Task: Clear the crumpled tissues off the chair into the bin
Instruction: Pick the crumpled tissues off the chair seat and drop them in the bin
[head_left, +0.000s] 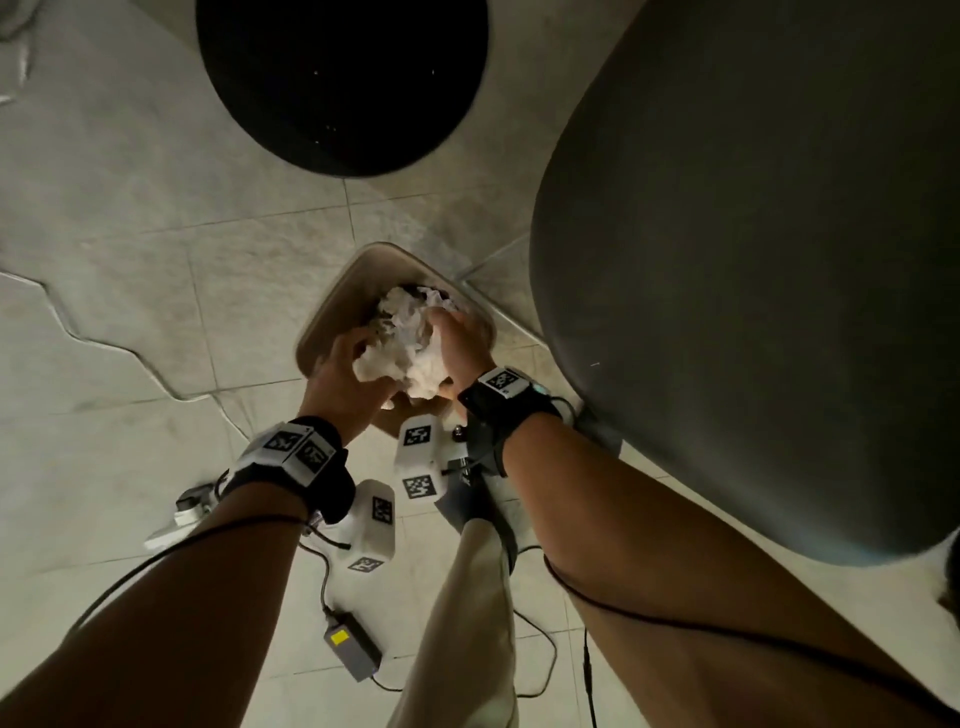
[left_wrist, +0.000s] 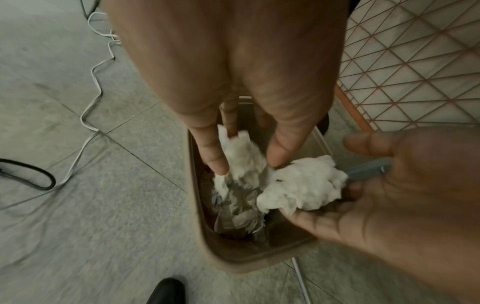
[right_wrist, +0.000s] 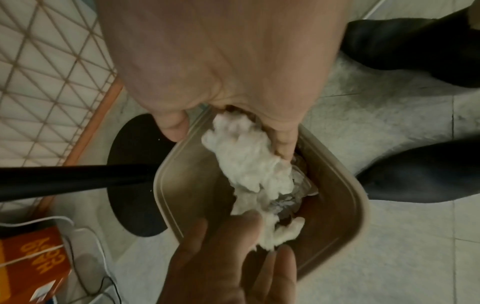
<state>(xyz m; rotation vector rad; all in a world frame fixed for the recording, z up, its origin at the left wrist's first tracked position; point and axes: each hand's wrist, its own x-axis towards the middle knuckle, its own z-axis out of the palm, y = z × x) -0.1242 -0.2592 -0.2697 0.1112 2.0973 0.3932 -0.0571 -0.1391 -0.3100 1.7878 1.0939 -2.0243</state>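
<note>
Both hands are over the tan bin (head_left: 332, 306), which stands on the tiled floor. My left hand (head_left: 348, 374) holds a white crumpled tissue (left_wrist: 241, 156) between a finger and the thumb, low in the bin's mouth (left_wrist: 233, 265). My right hand (head_left: 460, 343) is spread with its thumb apart, and another tissue wad (left_wrist: 301, 185) lies on its fingers (right_wrist: 283, 144) above the bin (right_wrist: 361, 195). Greyish crumpled paper (left_wrist: 239, 207) lies inside. The dark grey chair seat (head_left: 753, 260) at the right shows no tissues.
A black round base (head_left: 343, 78) stands beyond the bin, with a black pole (right_wrist: 72, 176) crossing nearby. A power adapter (head_left: 353, 647) and cables lie on the floor. A wire mesh rack (left_wrist: 415, 61), an orange box (right_wrist: 33, 257) and black shoes (right_wrist: 428, 174) are close.
</note>
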